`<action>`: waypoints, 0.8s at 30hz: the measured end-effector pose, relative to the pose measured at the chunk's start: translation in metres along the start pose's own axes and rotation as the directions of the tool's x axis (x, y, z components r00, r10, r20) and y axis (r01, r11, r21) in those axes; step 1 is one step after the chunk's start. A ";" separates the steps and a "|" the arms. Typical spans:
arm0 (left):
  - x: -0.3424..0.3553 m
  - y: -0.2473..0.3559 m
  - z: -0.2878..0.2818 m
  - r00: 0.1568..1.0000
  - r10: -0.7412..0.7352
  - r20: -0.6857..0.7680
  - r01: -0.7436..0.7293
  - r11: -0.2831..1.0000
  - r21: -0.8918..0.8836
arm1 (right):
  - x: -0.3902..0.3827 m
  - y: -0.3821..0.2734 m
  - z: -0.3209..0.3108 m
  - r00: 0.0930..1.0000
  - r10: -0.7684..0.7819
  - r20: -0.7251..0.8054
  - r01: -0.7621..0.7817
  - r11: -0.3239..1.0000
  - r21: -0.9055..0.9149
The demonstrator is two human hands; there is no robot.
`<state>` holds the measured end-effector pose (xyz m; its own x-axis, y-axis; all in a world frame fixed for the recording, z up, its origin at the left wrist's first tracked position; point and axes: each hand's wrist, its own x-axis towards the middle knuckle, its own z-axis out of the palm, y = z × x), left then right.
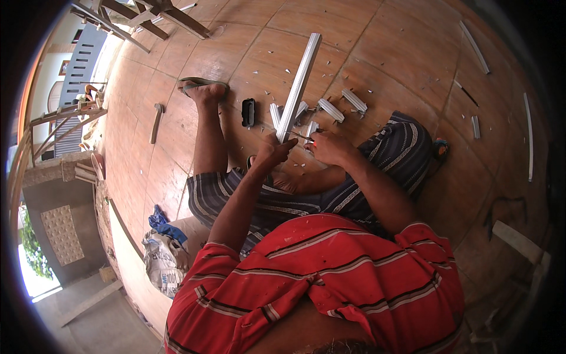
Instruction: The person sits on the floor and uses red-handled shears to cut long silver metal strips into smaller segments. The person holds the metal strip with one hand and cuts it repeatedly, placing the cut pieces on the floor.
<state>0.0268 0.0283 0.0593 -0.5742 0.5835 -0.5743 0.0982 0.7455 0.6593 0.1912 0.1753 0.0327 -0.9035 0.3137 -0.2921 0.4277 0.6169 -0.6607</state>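
Observation:
A long whitish ribbed strip (299, 82) rises away from me over the tiles, its near end gripped by my closed left hand (272, 148). Close beside it, my right hand (331, 147) is closed around a slim dark tool (302, 137). The tool's thin tip points left toward the strip, and a bit of red shows at my fingers; its exact kind is hidden. Short cut ribbed pieces lie just beyond my hands, among them one piece (331, 110) and another (354, 101). A black open case-like object (249, 112) rests left of them.
Small white chips litter the brown tiled floor (236, 53). A hammer-like wooden-handled tool (156, 124) lies to the left, near a crumpled sack (165, 259). Loose thin strips (475, 47) are at the right. Wooden trestle legs (177, 20) stand at the far left.

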 end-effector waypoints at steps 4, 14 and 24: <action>0.007 -0.011 0.000 0.999 0.032 -0.001 -0.032 0.998 0.049 | 0.002 0.004 0.004 1.000 0.004 0.019 -0.004 1.000 0.016; 0.001 -0.002 -0.005 0.986 0.157 -0.061 -0.123 0.917 0.380 | -0.005 -0.005 -0.002 0.999 0.054 0.006 -0.054 0.994 0.093; 0.016 0.002 -0.015 0.956 0.287 -0.063 -0.225 0.852 0.474 | -0.002 0.001 -0.003 0.999 0.025 -0.048 -0.024 1.000 0.018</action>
<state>0.0056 0.0348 0.0589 -0.5719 0.7514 -0.3291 0.5976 0.6564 0.4604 0.1938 0.1769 0.0347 -0.8904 0.3626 -0.2750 0.4484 0.5961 -0.6660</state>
